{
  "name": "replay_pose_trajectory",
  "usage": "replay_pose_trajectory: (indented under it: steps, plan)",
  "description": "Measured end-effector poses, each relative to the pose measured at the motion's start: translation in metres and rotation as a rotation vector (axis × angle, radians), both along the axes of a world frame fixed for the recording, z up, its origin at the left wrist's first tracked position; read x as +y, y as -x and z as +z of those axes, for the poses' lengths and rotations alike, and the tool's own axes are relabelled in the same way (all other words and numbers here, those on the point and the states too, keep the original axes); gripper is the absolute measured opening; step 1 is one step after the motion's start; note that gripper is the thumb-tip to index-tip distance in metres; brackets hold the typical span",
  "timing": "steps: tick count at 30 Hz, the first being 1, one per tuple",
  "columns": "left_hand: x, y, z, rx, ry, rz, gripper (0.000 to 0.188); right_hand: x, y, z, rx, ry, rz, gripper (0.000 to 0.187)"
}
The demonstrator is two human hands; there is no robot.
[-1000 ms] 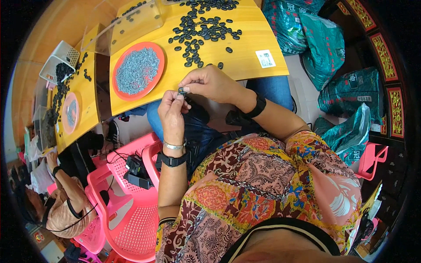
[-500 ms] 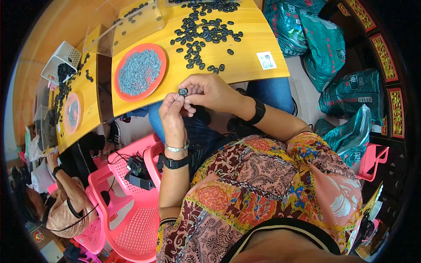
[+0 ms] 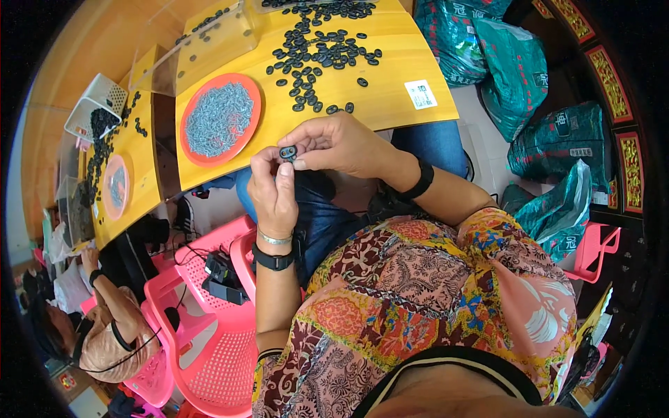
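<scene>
A small black oval part with two round holes (image 3: 287, 151) is pinched between my two hands, just off the front edge of the yellow table (image 3: 390, 76). My left hand (image 3: 274, 187) grips it from below with thumb and fingers. From the right, my right hand (image 3: 340, 145) holds its other side in a pinch. Beyond my hands, a red plate (image 3: 256, 124) bears a heap of small grey metal pieces, thin like screws or pins. Many loose black oval parts (image 3: 327, 52) of the same look are spread over the table behind.
A clear plastic box (image 3: 209, 42) stands at the back left. Farther left are a white basket (image 3: 87, 115) with black parts and a pink plate (image 3: 115, 187). Green sacks (image 3: 512, 76) lie at right, a pink chair (image 3: 216, 348) at left. Another person (image 3: 115, 327) sits at far left.
The black part has turned in my fingers, so its two holes now face up more plainly. My left thumb has shifted down a little. My view has moved slightly.
</scene>
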State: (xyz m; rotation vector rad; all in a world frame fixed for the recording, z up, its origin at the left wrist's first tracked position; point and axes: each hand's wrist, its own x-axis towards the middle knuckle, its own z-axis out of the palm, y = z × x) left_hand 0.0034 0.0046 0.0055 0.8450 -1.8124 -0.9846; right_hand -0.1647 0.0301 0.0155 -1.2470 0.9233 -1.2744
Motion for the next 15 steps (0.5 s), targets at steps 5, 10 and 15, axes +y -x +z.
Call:
replay_pose_trajectory:
  steps: [5,10,15]
  plan:
    - [0.001,-0.004,-0.008,-0.122,0.253,0.040,0.021,0.006,0.001,0.009,0.067,-0.052,0.060,0.032]
    - [-0.001,-0.006,-0.006,-0.149,0.433,0.082,0.022,0.009,-0.003,0.017,0.142,-0.023,0.055,0.031]
    - [0.001,-0.003,-0.003,-0.135,0.441,0.090,0.021,0.011,0.000,0.024,0.245,0.019,0.048,0.029]
